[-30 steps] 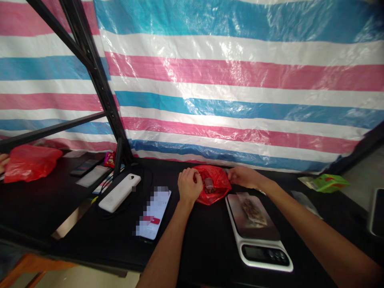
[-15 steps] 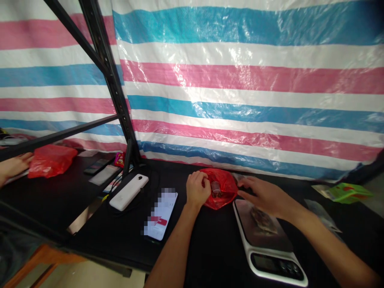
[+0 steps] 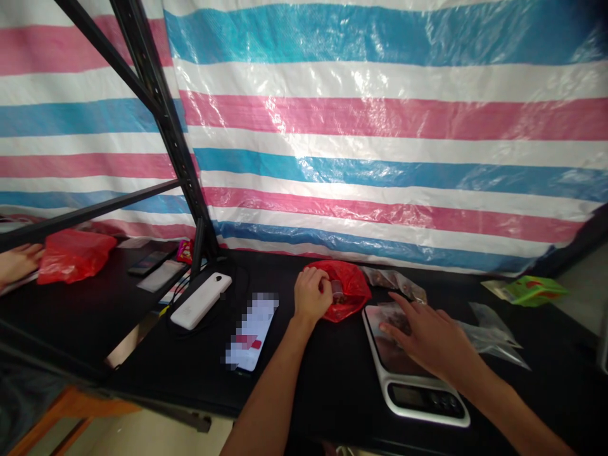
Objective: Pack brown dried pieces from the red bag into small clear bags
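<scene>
My left hand is closed on the left edge of a small red plastic bag that lies on the black table; something dark shows inside the bag. My right hand hovers with fingers stretched out over the platform of a white kitchen scale. A small clear pouch with dark contents lies on the scale under that hand, mostly hidden.
A phone and a white power bank lie left of my left arm. Clear pouches and a green packet lie to the right. Another person's hand rests by a red bag at far left. A black rack post stands there.
My right hand has left the red bag's right edge and moved down and right over the scale, opening its fingers. My left hand has kept its hold on the bag.
</scene>
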{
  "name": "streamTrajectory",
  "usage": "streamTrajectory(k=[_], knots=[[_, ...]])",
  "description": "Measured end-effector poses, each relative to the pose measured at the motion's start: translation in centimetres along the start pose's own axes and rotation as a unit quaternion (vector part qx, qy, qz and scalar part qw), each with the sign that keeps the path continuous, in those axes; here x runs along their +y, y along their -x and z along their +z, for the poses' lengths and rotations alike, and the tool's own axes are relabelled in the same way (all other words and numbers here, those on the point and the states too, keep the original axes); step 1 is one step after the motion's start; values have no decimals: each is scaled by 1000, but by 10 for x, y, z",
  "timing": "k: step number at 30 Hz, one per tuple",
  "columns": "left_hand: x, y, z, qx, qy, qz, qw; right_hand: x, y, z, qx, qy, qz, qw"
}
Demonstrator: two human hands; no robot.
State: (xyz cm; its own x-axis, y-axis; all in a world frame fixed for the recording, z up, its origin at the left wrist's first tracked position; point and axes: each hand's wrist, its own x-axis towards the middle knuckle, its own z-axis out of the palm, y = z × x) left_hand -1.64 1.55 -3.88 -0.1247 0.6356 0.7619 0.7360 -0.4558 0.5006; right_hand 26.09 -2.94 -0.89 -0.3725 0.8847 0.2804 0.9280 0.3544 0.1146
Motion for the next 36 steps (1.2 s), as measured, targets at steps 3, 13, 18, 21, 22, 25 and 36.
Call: streamTrajectory(k=[3,13,18,21,22,25,36], knots=[[0,0,0,4,2,2,1000,-5,-2,2,24,-25,3,999],[-1,1,2,12,10,-5,1000,-20,-27,-1,62,-247,-66,965],[-1,2,3,14,14,-8,1000,-37,-58,-5,46,-196,-113,973],[-1,2,2,16,13,-11,1000,-45,-70,-2,36,-140,-124,982],[-1,2,1,17,13,-12,1000,-46,-73,-1,34,-126,-126,983],[1,1,0,18,11,-18,1000,-49,-77,1,31,-103,-135,985],[1,0,1,24,15,-28,999,-41,-75,2,33,-155,-118,980]])
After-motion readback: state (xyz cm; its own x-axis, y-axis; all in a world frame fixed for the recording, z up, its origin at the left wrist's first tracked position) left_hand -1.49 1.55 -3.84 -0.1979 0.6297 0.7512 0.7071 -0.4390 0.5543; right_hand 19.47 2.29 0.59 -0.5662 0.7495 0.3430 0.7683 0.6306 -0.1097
